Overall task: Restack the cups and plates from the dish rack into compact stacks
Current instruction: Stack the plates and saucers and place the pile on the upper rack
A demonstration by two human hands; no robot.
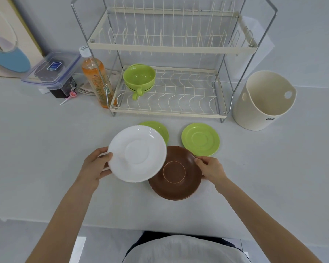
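Head view: dish rack at 12 o'clock holds only nested green cups. Brown plate centre, right hand fingers pinching its 3 o'clock rim; left hand clamps lifted white plate. Two green saucers unstacked; roughly half done.

Stacked cups in rack's lower tier, left end; four saucers before it on worktop; bucket right.

Orange drink bottle, lidded plastic container, folded cloth, lollipop, cream bucket.
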